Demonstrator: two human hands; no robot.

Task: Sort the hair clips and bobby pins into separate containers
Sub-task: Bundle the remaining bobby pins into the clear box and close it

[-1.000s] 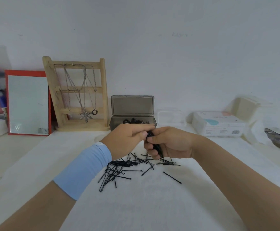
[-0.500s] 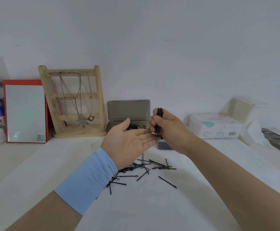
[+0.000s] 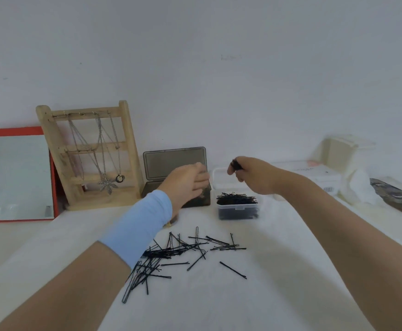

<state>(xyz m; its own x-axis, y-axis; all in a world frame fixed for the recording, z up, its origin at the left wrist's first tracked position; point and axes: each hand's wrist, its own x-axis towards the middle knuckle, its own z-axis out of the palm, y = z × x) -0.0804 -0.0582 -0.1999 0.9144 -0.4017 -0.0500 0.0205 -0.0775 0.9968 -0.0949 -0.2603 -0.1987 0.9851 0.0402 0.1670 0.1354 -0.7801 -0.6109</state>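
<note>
Several loose black bobby pins lie scattered on the white table. A clear plastic container behind them is filled with bobby pins, its lid tipped up at the back. Left of it stands a dark grey box with its lid raised; my left hand hovers over this box, blurred, fingers loosely extended, and hides its contents. My right hand is raised above the clear container and pinches a small black bundle of pins.
A wooden jewellery stand with necklaces and a red-framed mirror stand at the back left. A white box, a pale container and a dark patterned object sit at the right.
Both hands rose from the pile and parted. My left hand moved back over the dark box; my right hand carried its black bundle up above the clear container.
</note>
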